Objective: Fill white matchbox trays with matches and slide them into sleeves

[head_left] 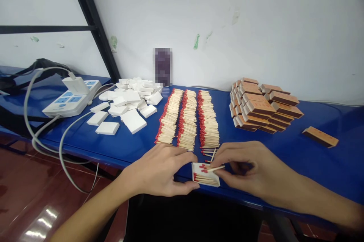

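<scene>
A small white matchbox tray (205, 174) lies at the front edge of the blue table (284, 147), with a few red-tipped matches in it. My left hand (160, 168) grips the tray's left side between thumb and fingers. My right hand (250, 168) pinches a single match (216, 168) and holds it over the tray. Three long rows of red-tipped matches (187, 119) lie just behind the tray. A few loose matches (209, 153) sit between the rows and the tray.
A heap of white inner trays (129, 102) lies at the left. Stacked brown matchbox sleeves (263, 105) stand at the right, with one sleeve (320, 136) lying apart. A white power strip (71, 98) with grey cables (42, 128) sits far left. A black frame (91, 18) leans on the wall.
</scene>
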The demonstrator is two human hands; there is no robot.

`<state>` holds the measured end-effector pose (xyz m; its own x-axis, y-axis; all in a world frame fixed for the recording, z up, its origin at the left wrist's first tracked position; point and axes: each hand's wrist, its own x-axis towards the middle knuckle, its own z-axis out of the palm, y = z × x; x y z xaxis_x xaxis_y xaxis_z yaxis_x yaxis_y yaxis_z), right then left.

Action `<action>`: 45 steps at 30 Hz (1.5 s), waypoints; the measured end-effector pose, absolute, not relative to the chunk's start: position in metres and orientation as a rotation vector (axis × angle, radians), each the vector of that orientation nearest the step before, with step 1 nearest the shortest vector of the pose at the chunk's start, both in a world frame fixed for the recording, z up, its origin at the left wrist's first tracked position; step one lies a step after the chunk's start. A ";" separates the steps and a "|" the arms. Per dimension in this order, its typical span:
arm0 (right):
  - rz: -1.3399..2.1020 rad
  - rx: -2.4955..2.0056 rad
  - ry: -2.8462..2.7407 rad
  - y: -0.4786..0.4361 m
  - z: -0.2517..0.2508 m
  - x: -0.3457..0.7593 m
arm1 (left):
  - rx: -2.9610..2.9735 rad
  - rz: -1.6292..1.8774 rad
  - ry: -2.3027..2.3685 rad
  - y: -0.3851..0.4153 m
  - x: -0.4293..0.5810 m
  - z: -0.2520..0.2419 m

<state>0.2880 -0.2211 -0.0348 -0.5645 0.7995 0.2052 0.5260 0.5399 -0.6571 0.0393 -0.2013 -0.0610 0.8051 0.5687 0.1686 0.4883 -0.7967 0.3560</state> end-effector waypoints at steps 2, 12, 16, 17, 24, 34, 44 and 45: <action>0.756 -1.046 -2.344 -0.224 -0.038 0.281 | 2.699 0.388 0.815 -0.202 0.039 -0.061; 0.666 -1.119 -2.506 -0.228 -0.042 0.276 | 2.703 0.388 0.813 -0.201 0.040 -0.060; 0.677 -1.090 -2.506 -0.230 -0.035 0.283 | 2.694 0.393 0.813 -0.201 0.039 -0.061; 0.667 -1.088 -2.493 -0.229 -0.033 0.286 | 2.693 0.392 0.810 -0.202 0.039 -0.062; 0.387 -1.160 -2.595 -0.206 -0.030 0.308 | 2.695 0.389 0.812 -0.200 0.039 -0.062; 0.283 -1.111 -2.759 -0.201 -0.035 0.303 | 2.682 0.388 0.802 -0.202 0.037 -0.061; 0.345 -1.216 -2.668 -0.201 -0.039 0.299 | 2.732 0.484 0.788 -0.202 0.038 -0.060; 0.368 -1.231 -2.659 -0.201 -0.041 0.298 | 2.740 0.497 0.785 -0.203 0.038 -0.060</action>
<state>0.2985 -0.2010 -0.0406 -0.6381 0.7671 0.0657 0.7204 0.6250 -0.3007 0.0378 -0.2027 -0.0602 0.7968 0.5485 0.2535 0.4640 -0.8241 0.3249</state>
